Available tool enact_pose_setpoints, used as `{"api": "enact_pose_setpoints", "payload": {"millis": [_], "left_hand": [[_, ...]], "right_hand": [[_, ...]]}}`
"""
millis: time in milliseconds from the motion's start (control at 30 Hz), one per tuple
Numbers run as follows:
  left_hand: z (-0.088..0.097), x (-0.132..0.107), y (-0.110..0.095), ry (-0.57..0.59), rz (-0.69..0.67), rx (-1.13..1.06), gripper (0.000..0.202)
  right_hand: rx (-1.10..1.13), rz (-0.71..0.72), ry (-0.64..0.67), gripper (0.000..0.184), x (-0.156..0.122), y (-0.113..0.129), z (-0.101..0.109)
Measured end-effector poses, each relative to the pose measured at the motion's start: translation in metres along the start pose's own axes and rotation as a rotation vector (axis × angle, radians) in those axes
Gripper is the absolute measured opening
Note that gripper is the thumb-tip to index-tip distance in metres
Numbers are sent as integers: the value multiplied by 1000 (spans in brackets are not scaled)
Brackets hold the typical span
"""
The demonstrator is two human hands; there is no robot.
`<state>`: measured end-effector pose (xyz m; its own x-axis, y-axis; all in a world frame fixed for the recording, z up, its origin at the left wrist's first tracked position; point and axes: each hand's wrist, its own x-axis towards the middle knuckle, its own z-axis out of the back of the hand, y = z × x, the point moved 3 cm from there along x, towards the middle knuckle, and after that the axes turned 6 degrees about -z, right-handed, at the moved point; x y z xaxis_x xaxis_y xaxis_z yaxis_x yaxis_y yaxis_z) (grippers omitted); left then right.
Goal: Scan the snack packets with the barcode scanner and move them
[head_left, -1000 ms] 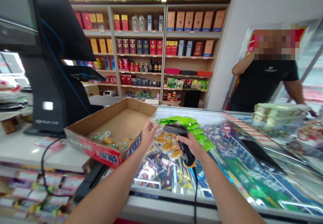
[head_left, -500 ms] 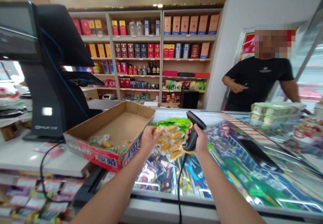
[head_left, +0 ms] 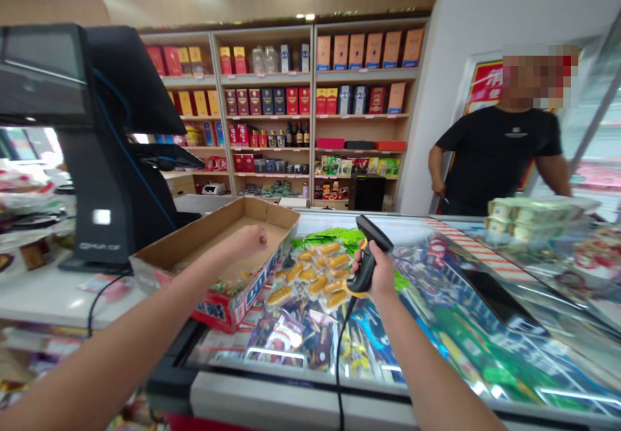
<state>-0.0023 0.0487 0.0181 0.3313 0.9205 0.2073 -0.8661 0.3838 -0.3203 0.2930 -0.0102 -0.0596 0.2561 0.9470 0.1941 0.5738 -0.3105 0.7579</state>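
Observation:
My right hand is wrapped round a black and yellow barcode scanner, its cord hanging toward me. Beside it on the glass counter lie several yellow snack cakes in clear wrappers, partly over bright green packets. My left hand hovers over the open cardboard box, fingers curled; whatever they may hold is hidden. Low in the box, some wrapped pieces show past my left forearm, which covers part of the box.
A black checkout terminal stands on the left. A dark phone lies on the counter at right, near stacked egg cartons. Behind the counter at right stands a person in a black T-shirt. Shelves of boxed goods line the back.
My left hand has left the snack cakes and moved left over the box, uncovering more cakes. The scanner stays beside them in my right hand. The person opposite has lowered one hand.

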Motion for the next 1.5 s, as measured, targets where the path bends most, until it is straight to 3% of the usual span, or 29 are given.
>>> {"api": "enact_pose_setpoints", "payload": {"millis": [67, 133, 267, 467, 633, 767, 833, 900, 1000, 1167, 1267, 1333, 1500], "left_hand": [[-4, 3, 27, 225, 196, -13, 18], [-15, 3, 49, 377, 367, -48, 25], [-38, 5, 72, 431, 465, -38, 31], [-52, 9, 81, 265, 464, -233, 33], [-33, 5, 79, 217, 462, -468, 32], [6, 7, 52, -108, 326, -800, 38], [17, 5, 30, -166, 253, -1071, 39], [16, 2, 4, -143, 184, -1320, 37], [-4, -3, -31, -92, 117, -1598, 31], [-63, -2, -66, -46, 110, -1814, 24], [-93, 4, -66, -91, 186, -1907, 15], [-108, 9, -62, -60, 237, -1965, 1], [-126, 13, -49, -2, 228, -1979, 20]], "right_hand": [[-2, 3, -1, 40, -2, 1, -2], [-6, 4, 2, 40, -4, 2, -4], [-15, -3, 12, 41, -7, 2, -7], [-27, -19, 7, 40, -8, 2, -9], [-39, -14, -2, 40, -9, 3, -11], [-43, -28, 14, 40, -11, 2, -13], [-51, -34, 23, 39, -12, 2, -14], [-56, -33, 26, 39, -12, 2, -14], [-66, -33, 33, 38, -11, 1, -13], [-70, -30, 41, 37, -10, -2, -11], [-62, -30, 28, 37, -10, -3, -10], [-65, -31, 20, 37, -10, -4, -10], [-78, -39, 33, 37, -12, -5, -11]]}}
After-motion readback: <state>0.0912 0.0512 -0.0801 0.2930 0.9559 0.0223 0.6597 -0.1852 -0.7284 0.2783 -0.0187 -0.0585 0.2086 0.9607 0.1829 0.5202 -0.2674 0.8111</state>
